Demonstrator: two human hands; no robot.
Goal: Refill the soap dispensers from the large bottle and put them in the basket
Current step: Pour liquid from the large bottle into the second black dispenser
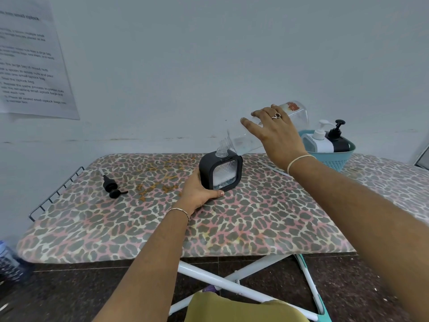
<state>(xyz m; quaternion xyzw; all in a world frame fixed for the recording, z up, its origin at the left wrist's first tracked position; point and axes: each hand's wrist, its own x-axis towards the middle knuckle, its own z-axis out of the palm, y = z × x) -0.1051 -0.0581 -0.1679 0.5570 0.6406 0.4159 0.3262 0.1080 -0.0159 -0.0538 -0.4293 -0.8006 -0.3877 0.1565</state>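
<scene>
Gripping the clear large bottle (pixel 243 138), your right hand (pixel 276 133) holds it neck-down at the open mouth of the black square dispenser (pixel 220 174), mid ironing board (pixel 232 219). Your left hand (pixel 199 191) clasps its left side; liquid sits low in its window.

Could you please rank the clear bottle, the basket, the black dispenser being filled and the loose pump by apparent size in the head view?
1. Clear bottle, partly covered by the right hand.
2. Basket and black dispenser look alike; the basket sits farther back, so I leave them unranked.
3. Loose pump.
</scene>
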